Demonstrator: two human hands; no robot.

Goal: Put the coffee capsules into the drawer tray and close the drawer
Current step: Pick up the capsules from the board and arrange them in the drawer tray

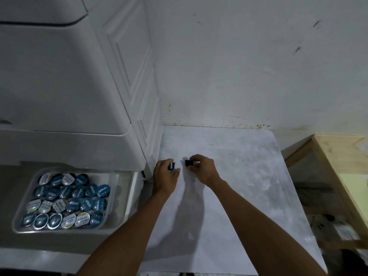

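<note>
My left hand (166, 174) grips a dark teal coffee capsule (171, 165) just above the pale floor sheet, close to the cabinet's corner. To its right, my right hand (203, 169) is closed around a dark capsule (188, 163). At lower left the bottom drawer (130, 188) of the white plastic cabinet stands pulled out. Inside it lies a clear tray (113, 198) packed with several blue and white capsules (69, 202), foil lids facing up.
The white drawer cabinet (65, 76) rises at the left, its upper drawers shut. A scuffed white wall (249, 66) stands behind the marbled sheet (239, 186). A wooden frame (336, 176) with clutter below it sits at the right edge.
</note>
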